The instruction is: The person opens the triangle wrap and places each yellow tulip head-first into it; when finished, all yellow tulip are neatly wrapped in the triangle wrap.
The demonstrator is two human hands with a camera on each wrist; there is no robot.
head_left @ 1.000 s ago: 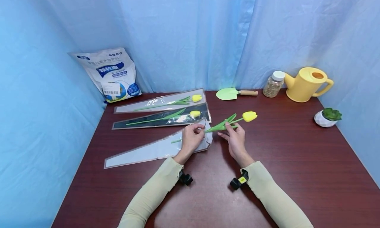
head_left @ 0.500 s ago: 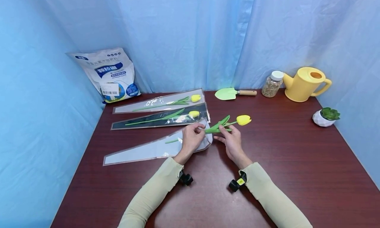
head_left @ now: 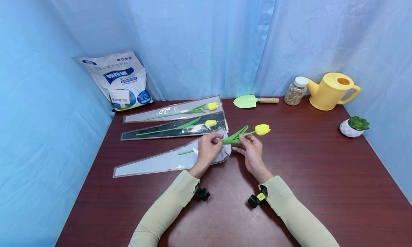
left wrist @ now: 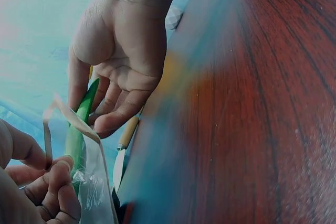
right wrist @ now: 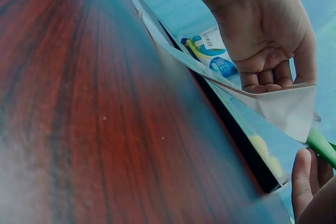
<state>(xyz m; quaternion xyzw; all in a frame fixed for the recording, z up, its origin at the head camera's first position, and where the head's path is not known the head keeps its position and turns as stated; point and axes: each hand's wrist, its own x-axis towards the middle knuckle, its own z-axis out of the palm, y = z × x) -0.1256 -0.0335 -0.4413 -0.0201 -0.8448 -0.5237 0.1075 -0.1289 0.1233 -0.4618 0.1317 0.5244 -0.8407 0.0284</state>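
My left hand (head_left: 208,147) pinches the mouth of a white-backed clear flower sleeve (head_left: 148,165) lying nearest me. Its raised edge shows in the right wrist view as a white flap (right wrist: 291,109) under the fingers. My right hand (head_left: 253,154) holds a yellow tulip (head_left: 262,129) between thumb and fingers, around its stem and green leaves (head_left: 236,135). The stem's lower end (head_left: 185,152) lies inside the sleeve; the left hand hides part of it. In the left wrist view, a green leaf (left wrist: 76,142) passes into the sleeve's mouth. The bloom is outside, to the right.
Behind lie a black-backed sleeve (head_left: 154,133) and a grey-white sleeve (head_left: 141,117), each with a yellow tulip inside. A fertilizer bag (head_left: 123,82) stands back left. Further right are a green trowel (head_left: 246,101), a jar (head_left: 295,92), a yellow watering can (head_left: 328,93) and a potted succulent (head_left: 353,128).
My right hand has shifted left with the tulip, and the stem's end has slid further left inside the sleeve. My left hand has kept its hold on the sleeve's mouth.
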